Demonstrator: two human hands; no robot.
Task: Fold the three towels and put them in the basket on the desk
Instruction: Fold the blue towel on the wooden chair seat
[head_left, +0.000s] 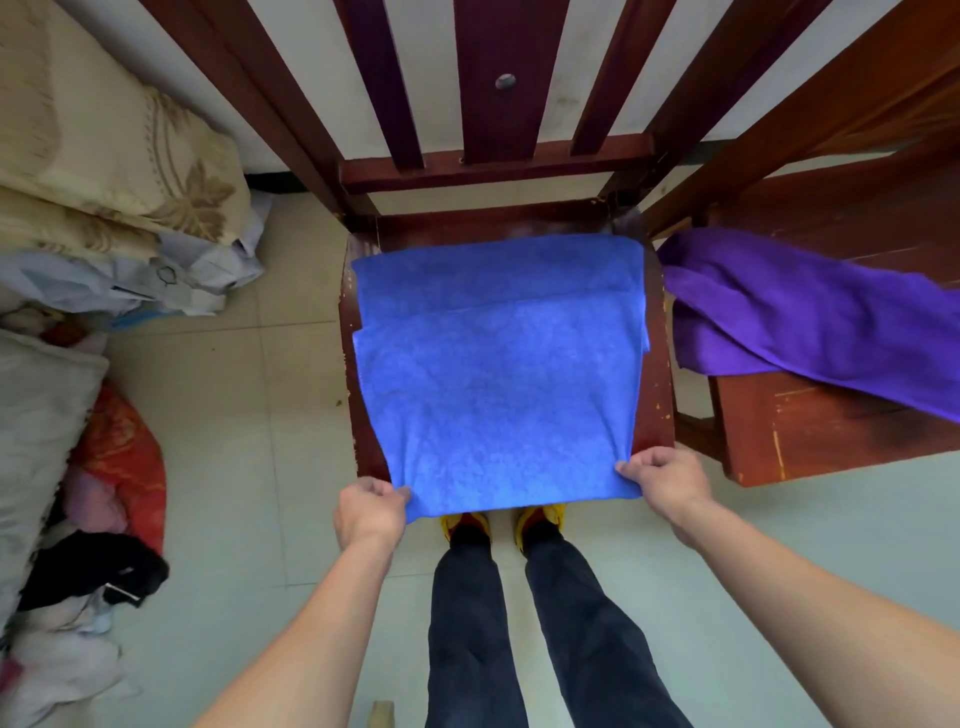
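A blue towel (498, 374) lies spread over the seat of a dark wooden chair (657, 395), its far part doubled into a layered fold. Its near edge hangs past the seat's front. My left hand (370, 512) pinches the near left corner and my right hand (667, 480) pinches the near right corner, holding that edge taut. A purple towel (800, 322) lies crumpled on a second wooden seat (831, 431) to the right. No basket or third towel is in view.
The chair's slatted back (506, 78) rises against the wall ahead. Piled bedding and pillows (114, 171) and loose clothes (98, 566) fill the left side. My legs and yellow shoes (540, 517) stand on tiled floor just before the chair.
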